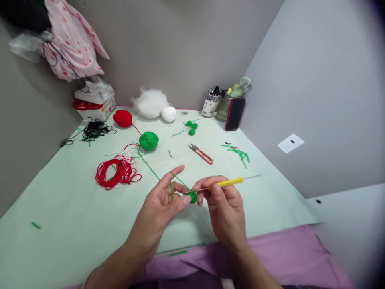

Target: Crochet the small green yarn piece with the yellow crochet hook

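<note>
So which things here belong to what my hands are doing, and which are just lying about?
Belonging to it:
green crocheted piece, pinched in your left hand
yellow-handled hook, in your right hand
green strand, leading to the green yarn ball

Apparently just lying about:
red yarn ball
white yarn ball
black yarn tangle
phone
bottle
scissors, untouched, though perhaps related

The hook is plastic and metal, the green ball matt yarn.
</note>
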Tool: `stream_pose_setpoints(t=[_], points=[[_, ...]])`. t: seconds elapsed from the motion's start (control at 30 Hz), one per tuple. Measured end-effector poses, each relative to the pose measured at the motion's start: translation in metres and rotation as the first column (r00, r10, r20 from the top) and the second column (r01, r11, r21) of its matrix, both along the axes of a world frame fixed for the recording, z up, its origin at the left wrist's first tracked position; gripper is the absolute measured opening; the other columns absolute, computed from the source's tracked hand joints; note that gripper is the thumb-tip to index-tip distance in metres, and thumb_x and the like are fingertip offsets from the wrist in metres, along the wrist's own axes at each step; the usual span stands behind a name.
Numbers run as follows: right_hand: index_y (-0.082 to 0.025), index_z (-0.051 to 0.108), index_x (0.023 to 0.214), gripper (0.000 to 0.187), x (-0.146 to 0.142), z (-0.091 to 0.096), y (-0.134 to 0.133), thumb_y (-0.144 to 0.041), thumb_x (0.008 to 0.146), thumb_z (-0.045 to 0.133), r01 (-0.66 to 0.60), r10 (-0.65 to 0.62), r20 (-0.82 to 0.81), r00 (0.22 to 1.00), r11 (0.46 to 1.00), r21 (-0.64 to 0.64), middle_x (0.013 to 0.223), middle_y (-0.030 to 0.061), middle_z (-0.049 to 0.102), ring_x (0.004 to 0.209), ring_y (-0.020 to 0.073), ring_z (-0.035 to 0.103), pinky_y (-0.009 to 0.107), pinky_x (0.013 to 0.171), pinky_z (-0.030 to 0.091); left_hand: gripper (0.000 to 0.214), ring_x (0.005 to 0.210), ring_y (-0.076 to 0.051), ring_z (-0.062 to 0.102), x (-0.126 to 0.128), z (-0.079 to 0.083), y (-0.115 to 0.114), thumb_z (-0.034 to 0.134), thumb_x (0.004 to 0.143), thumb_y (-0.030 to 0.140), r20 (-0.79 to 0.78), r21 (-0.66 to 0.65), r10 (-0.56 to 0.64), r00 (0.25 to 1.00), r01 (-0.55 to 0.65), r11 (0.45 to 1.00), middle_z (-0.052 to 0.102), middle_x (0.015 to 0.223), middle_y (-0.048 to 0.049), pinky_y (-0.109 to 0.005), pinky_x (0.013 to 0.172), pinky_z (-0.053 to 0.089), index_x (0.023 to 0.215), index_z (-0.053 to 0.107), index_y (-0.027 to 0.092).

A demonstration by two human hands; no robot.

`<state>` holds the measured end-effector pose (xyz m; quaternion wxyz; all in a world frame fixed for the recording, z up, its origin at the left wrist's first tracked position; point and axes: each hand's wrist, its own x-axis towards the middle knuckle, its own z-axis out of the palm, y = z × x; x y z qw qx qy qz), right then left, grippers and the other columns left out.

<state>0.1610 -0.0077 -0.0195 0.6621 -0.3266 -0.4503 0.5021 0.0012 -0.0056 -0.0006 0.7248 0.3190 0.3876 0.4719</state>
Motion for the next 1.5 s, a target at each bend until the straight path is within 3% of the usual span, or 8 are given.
stream_pose_setpoints(t=[0.3, 0.57, 0.87, 1.03, 1.1, 1.3, 1.4, 1.5], points=[[-0.024, 0.077, 0.098, 0.020, 0.006, 0.003, -0.004, -0.035, 0.107, 0.062, -0.010, 0.005, 0.091, 0.996, 0.999, 0.050, 0.093, 0.0004, 0.080, 0.072, 0.0103, 0.072, 0.024, 0.074, 0.060, 0.056, 0.076, -0.011, 0.054, -0.002, -0.001, -0.001, 0.088, 0.084, 0.028, -0.084, 0.069, 0.025, 0.996, -0.020, 0.997, 0.062, 0.093, 0.0014, -0.023, 0.065, 0.042, 0.137, 0.071, 0.032], [-0.026, 0.073, 0.111, 0.022, 0.009, 0.001, -0.011, -0.023, 0.111, 0.051, 0.038, -0.122, 0.358, 0.926, 0.971, 0.234, 0.102, 0.0020, 0.078, 0.080, 0.0126, 0.073, 0.028, 0.078, 0.061, 0.050, 0.070, -0.009, 0.052, -0.001, -0.007, -0.003, 0.087, 0.085, 0.028, -0.176, 0.144, 0.076, 0.981, -0.051, 0.988, 0.062, 0.087, 0.0040, -0.021, 0.070, 0.046, 0.133, 0.073, 0.032], [-0.021, 0.069, 0.117, 0.023, 0.009, 0.001, -0.011, -0.014, 0.108, 0.049, -0.026, -0.468, 0.620, 0.630, 0.785, 0.619, 0.095, 0.0080, 0.078, 0.090, 0.0191, 0.077, 0.030, 0.076, 0.065, 0.037, 0.075, -0.012, 0.062, 0.007, -0.001, -0.006, 0.089, 0.076, 0.020, -0.253, 0.193, 0.218, 0.943, -0.172, 0.966, 0.066, 0.077, 0.0037, -0.018, 0.072, 0.052, 0.112, 0.080, 0.026], [-0.033, 0.073, 0.128, 0.039, 0.009, -0.009, -0.016, -0.009, 0.098, 0.067, -0.058, -0.622, 0.669, 0.408, 0.713, 0.698, 0.109, 0.0062, 0.079, 0.097, 0.0218, 0.078, 0.032, 0.079, 0.067, 0.055, 0.067, -0.008, 0.056, 0.004, 0.005, -0.003, 0.096, 0.073, 0.028, 0.018, 0.008, 0.067, 0.998, -0.067, 0.998, 0.065, 0.080, 0.0043, -0.017, 0.065, 0.048, 0.124, 0.077, 0.025], [-0.032, 0.074, 0.130, 0.042, 0.009, -0.009, -0.017, -0.006, 0.097, 0.067, -0.016, -0.594, 0.652, 0.472, 0.734, 0.679, 0.110, 0.0065, 0.078, 0.100, 0.0225, 0.077, 0.034, 0.081, 0.066, 0.059, 0.060, -0.006, 0.050, 0.002, 0.006, 0.000, 0.096, 0.075, 0.031, 0.130, -0.098, -0.012, 0.991, 0.025, 0.995, 0.062, 0.076, 0.0047, -0.016, 0.060, 0.043, 0.130, 0.075, 0.022], [-0.024, 0.078, 0.104, 0.021, 0.006, 0.004, -0.008, -0.018, 0.107, 0.058, 0.132, -0.215, 0.311, 0.926, 0.955, 0.267, 0.087, 0.0029, 0.073, 0.075, 0.0163, 0.068, 0.031, 0.069, 0.058, 0.051, 0.057, -0.003, 0.043, -0.003, 0.007, 0.003, 0.092, 0.078, 0.021, 0.134, -0.097, 0.016, 0.991, -0.003, 0.995, 0.062, 0.074, 0.0046, -0.015, 0.055, 0.033, 0.127, 0.076, 0.019], [-0.024, 0.079, 0.099, 0.019, 0.006, 0.003, -0.004, -0.025, 0.106, 0.062, 0.066, -0.089, 0.161, 0.983, 0.987, 0.144, 0.089, 0.0029, 0.073, 0.069, 0.0143, 0.067, 0.031, 0.067, 0.056, 0.042, 0.054, -0.002, 0.037, -0.003, 0.006, 0.003, 0.090, 0.083, 0.023, 0.114, -0.054, 0.029, 0.993, -0.024, 0.998, 0.062, 0.077, 0.0053, -0.017, 0.056, 0.034, 0.123, 0.077, 0.021], [-0.025, 0.081, 0.100, 0.018, 0.007, 0.001, -0.004, -0.025, 0.105, 0.064, 0.077, -0.098, 0.165, 0.981, 0.989, 0.128, 0.091, 0.0031, 0.074, 0.069, 0.0142, 0.067, 0.031, 0.068, 0.055, 0.038, 0.057, -0.004, 0.038, -0.004, 0.006, 0.004, 0.090, 0.081, 0.023, 0.086, -0.046, 0.075, 0.993, -0.071, 0.996, 0.063, 0.080, 0.0046, -0.018, 0.056, 0.034, 0.118, 0.079, 0.022]])
